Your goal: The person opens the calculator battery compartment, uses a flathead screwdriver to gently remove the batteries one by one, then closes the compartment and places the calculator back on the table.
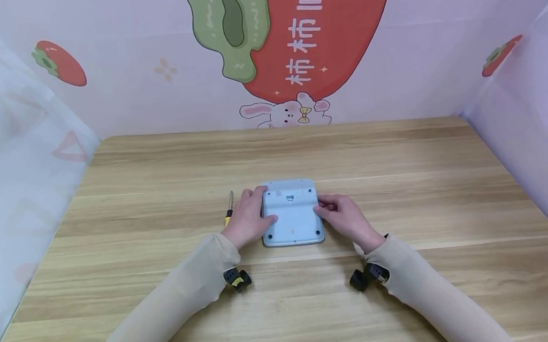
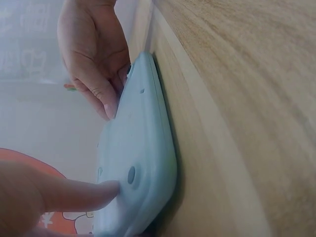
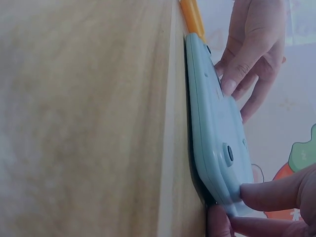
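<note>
A light-blue calculator (image 1: 292, 220) lies with its underside up, round dark feet at its near corners and a small battery-cover latch toward the far end. My left hand (image 1: 248, 220) holds its left side, thumb on the upturned back and fingers along the edge near the far corner. On the right side, my right hand (image 1: 347, 219) pinches the edge, its thumb on top; in the right wrist view a fingertip (image 3: 218, 222) sits low against the rim. Whether the calculator rests fully on the table cannot be told. The side facing down is hidden.
Just left of my left hand lies a screwdriver (image 1: 229, 215) with a yellow and black handle, partly covered by that hand. The wooden table (image 1: 285, 309) reaches back to a printed cloth wall (image 1: 128, 96), and similar cloth stands on both sides.
</note>
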Available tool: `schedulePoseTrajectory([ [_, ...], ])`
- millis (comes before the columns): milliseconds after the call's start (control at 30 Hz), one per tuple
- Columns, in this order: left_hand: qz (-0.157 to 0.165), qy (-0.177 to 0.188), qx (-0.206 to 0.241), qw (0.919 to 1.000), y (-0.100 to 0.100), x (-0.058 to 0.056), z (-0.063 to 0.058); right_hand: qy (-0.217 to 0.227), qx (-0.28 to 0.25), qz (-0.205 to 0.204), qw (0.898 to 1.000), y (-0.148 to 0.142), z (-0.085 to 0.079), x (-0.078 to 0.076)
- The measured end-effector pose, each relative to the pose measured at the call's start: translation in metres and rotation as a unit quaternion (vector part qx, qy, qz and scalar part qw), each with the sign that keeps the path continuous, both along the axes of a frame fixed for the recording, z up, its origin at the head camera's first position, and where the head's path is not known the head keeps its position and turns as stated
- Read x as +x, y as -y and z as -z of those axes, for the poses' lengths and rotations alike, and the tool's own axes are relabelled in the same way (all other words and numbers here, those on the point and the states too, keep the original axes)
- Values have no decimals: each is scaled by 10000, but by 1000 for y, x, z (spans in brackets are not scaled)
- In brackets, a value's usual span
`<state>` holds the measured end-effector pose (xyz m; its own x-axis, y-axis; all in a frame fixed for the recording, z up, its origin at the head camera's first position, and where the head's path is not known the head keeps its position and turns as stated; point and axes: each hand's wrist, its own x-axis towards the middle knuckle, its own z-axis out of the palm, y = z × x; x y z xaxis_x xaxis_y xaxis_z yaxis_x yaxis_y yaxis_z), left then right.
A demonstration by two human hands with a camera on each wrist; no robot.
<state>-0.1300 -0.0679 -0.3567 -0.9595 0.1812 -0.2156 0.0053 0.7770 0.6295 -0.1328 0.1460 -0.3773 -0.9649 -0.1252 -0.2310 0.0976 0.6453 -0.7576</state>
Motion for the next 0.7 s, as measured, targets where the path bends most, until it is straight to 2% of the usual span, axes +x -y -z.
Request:
schedulePoseTrajectory([
  [467,46,-14,42,10000,0,-3,2,-93,174,-121,9997,0,-3,-3],
  [700,30,134,23,9999,0,-4,2,-800,435,-346,9952,0,-7,-4],
])
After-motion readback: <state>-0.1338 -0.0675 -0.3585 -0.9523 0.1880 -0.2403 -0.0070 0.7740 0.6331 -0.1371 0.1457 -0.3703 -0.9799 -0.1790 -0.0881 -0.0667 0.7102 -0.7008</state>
